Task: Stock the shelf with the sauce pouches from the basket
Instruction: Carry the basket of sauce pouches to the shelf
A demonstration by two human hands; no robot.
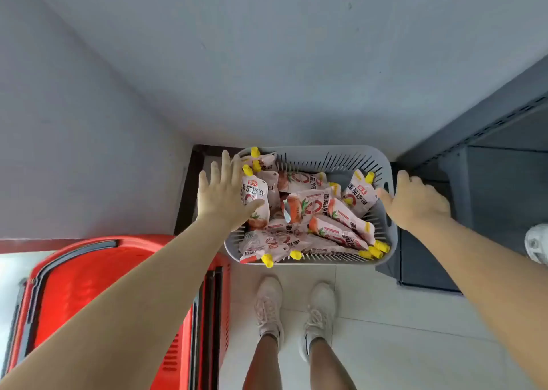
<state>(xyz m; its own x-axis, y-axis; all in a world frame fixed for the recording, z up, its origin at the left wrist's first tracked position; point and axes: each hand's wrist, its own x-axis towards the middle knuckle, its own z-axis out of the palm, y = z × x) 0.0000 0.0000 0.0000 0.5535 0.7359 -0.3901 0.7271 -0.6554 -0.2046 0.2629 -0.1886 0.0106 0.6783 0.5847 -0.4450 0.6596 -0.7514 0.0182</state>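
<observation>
The sauce pouches lay heaped in the grey slotted basket on the floor, just ahead of the person's shoes, beside the dark shelf. The left hand hovered spread-fingered over the basket's left end, gripping nothing; the right hand rested at the right rim, fingers loosely apart and holding nothing. The pouches looked soft, light and glossy, likely to sag and slip, so pinching one near its stiff yellow cap or across its body seemed safest.
</observation>
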